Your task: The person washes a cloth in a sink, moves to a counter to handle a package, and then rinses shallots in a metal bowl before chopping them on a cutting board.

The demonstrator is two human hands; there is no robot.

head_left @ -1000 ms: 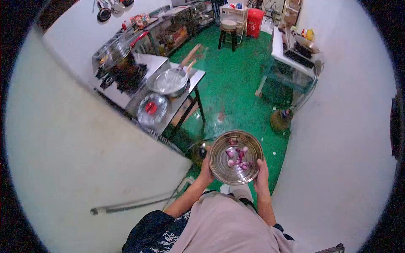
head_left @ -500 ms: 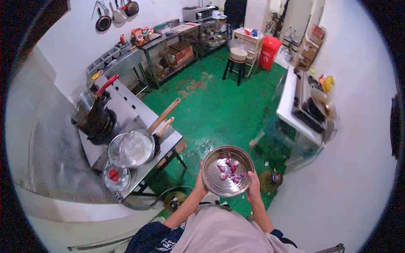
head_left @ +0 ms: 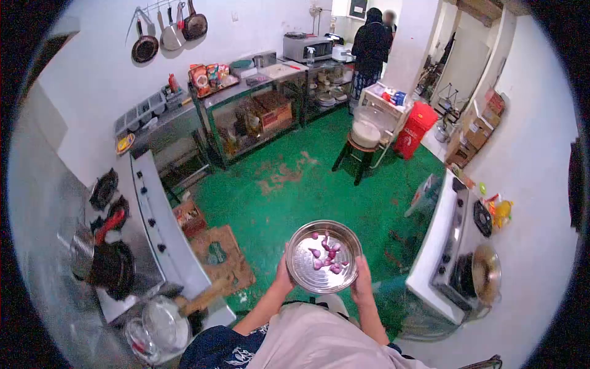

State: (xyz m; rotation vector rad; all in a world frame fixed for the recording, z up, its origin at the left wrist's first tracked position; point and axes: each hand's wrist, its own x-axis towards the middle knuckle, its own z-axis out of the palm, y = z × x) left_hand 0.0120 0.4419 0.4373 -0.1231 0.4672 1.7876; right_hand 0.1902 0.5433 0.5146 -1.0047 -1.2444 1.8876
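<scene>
A round steel bowl [head_left: 305, 280] is held level in front of my apron, over the green floor. Several small purple shallots [head_left: 330, 253] lie loose on its bottom. My left hand [head_left: 283, 270] grips the rim side at the left, and my right hand [head_left: 363, 281] grips the opposite side. Both sets of fingers curl beneath the bowl and are partly hidden by it.
To the left stands a stove table with a wire strainer [head_left: 78, 251] and a wooden-handled pan [head_left: 166, 323]. On the right is another stove with a wok [head_left: 486, 275]. Ahead are a stool [head_left: 359, 150], a red bin [head_left: 416, 130] and a person in dark clothes [head_left: 371, 49].
My view has shifted forward along the room; the left stove table has slid back and down in view. The bowl stays in both hands, and the shallots have shifted slightly inside it.
</scene>
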